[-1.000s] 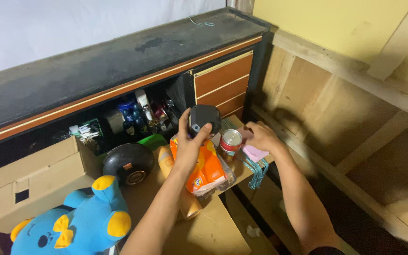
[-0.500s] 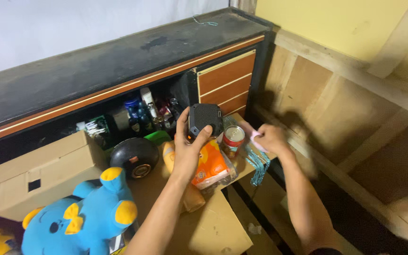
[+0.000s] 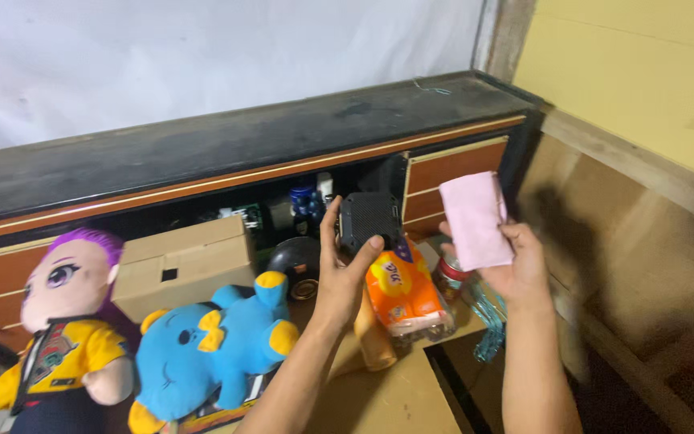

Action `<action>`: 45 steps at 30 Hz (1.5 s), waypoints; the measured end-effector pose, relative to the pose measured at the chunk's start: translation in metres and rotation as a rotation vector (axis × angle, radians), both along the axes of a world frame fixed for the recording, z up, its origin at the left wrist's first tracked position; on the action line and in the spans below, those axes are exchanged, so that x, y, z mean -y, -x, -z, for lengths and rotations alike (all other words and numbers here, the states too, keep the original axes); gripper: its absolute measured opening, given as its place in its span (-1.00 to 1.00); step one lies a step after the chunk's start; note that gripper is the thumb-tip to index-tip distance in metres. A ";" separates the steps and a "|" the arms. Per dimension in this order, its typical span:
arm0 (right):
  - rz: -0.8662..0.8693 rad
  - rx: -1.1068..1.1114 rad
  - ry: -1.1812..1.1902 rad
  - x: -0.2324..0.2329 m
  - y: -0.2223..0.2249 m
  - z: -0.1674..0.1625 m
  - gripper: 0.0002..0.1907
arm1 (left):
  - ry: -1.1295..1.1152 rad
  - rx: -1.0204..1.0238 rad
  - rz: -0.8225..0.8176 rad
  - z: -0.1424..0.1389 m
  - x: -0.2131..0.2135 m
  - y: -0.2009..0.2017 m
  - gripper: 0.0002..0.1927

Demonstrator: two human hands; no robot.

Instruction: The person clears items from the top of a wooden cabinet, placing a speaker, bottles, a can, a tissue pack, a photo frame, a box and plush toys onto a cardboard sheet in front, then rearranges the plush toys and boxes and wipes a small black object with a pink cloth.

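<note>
Seen from above, the left hand (image 3: pixel 345 277) grips a small black box (image 3: pixel 369 222) by its edges, lifted clear of the clutter in front of a long dark cabinet (image 3: pixel 226 153). The right hand (image 3: pixel 516 261) pinches a pink cloth (image 3: pixel 475 219) upright beside the box. Below them lie an orange packet (image 3: pixel 403 293), a blue plush toy (image 3: pixel 210 345), a doll (image 3: pixel 62 321) and a cardboard box (image 3: pixel 182 261)

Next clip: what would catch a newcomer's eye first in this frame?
Probably the two raised hands at centre: the left hand grips a small black box-shaped speaker, and the right hand holds up a folded pink cloth. Next come the bright blue plush elephant with yellow ears at lower left and the purple-haired doll in a yellow shirt beside it.
</note>
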State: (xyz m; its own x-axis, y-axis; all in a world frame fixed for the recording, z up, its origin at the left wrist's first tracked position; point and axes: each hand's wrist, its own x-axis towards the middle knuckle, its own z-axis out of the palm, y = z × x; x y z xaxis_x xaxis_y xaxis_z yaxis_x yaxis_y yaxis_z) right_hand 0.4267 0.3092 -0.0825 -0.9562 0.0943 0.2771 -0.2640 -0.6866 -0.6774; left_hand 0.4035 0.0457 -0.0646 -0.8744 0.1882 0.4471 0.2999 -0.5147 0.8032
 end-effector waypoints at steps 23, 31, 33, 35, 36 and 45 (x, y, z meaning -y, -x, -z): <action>0.814 -0.903 -1.226 0.239 0.005 -0.021 -0.50 | 0.083 -0.146 -0.267 0.008 0.135 -0.003 -0.01; 0.025 -0.140 -0.409 0.192 0.040 0.029 -0.50 | 0.096 0.068 -0.139 0.028 0.150 0.012 -0.01; 0.076 -0.182 -0.371 0.191 0.053 0.033 -0.54 | 0.098 0.095 -0.135 0.035 0.148 0.015 -0.01; 0.223 -0.289 -0.537 0.199 0.059 0.032 -0.51 | 0.131 0.122 -0.152 0.039 0.141 0.021 -0.02; 0.343 -0.373 -0.725 0.208 0.060 0.030 -0.46 | 0.133 0.077 -0.168 0.039 0.138 0.024 -0.06; 0.873 -0.900 -1.203 0.231 0.027 0.017 -0.65 | 0.194 -0.116 -0.315 0.032 0.137 0.026 -0.11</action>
